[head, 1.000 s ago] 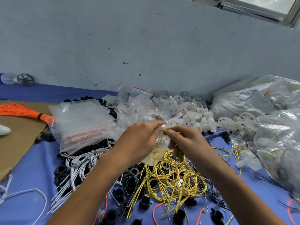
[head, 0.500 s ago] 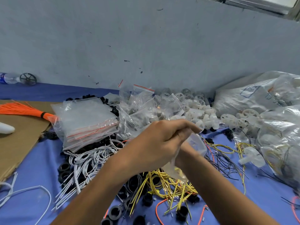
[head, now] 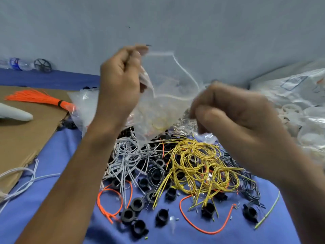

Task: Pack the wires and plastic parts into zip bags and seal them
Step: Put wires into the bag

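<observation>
A clear zip bag (head: pixel 163 103) hangs in the air between both hands, its mouth spread open, with something yellowish and pale inside. My left hand (head: pixel 121 81) pinches the bag's upper left edge, raised high. My right hand (head: pixel 233 117) grips the right edge, fingers curled, blurred. Below them on the blue cloth lie a tangle of yellow wires (head: pixel 195 164), grey-white wires (head: pixel 126 159), orange wires (head: pixel 109 203) and several black plastic rings (head: pixel 137 205).
Brown cardboard (head: pixel 22 138) at the left carries an orange wire bundle (head: pixel 40 97) and a white object (head: pixel 14 113). A stack of empty zip bags (head: pixel 82 104) lies behind my left arm. Large bags of white plastic wheels (head: pixel 299 106) fill the right. A bottle (head: pixel 17 63) stands by the wall.
Both hands have risen from just above the wire pile, lifting the zip bag up and pulling its mouth apart. The camera has tilted down.
</observation>
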A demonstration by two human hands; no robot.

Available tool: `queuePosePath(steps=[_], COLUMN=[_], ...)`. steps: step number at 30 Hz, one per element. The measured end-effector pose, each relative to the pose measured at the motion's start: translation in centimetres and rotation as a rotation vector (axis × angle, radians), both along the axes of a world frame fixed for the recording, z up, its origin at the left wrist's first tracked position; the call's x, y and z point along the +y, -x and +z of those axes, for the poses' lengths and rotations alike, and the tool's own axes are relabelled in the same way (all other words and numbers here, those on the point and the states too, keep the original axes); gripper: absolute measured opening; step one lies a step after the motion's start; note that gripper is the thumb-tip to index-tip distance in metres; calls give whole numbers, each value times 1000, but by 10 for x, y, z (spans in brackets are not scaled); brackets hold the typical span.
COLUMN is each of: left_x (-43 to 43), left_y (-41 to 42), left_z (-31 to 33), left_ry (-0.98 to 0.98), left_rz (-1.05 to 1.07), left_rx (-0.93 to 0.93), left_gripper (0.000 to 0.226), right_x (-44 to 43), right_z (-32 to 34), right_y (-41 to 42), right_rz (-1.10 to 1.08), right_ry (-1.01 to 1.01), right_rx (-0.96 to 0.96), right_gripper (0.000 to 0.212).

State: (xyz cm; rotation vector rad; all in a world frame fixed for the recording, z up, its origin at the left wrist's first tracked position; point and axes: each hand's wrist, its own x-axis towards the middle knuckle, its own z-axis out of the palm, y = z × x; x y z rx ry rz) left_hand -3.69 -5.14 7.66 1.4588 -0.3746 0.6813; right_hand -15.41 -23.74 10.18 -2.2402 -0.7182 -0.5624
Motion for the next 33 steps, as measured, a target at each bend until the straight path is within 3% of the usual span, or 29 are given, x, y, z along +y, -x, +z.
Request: queuePosePath(steps=[3,7,12,18,22,24,29,33], left_x=[14,21,21,24,24,24,26,24], left_y=[2,9,13,12,11,12,11,12], left_z=[9,17,18,17,16,17,18,20], left_ry=[60,17,-33,-30,-33,-33,2,27], left_rz=[57,93,112,135,136,120,66,16], left_rx=[-76,-167,-177,-154,-149,-142,-130,-129], left_gripper=[22,23,24,26,27,27,26,25], right_x=[-3,13,53,85,99,97,57,-4], right_z=[-43,-99,-138,-151,-148,-144,-120,-94], right_y=[-15,-70,-135,-174,-180,-179,-173,-169], right_rz=[-26,-104,-184,-317,-331,-326,-192,-303], right_ry=[159,373,404,511,532,480,30,-264], right_rx=[264,397,391,243,274,320,475,437], right_gripper=[15,19,24,19,10,11,14,6])
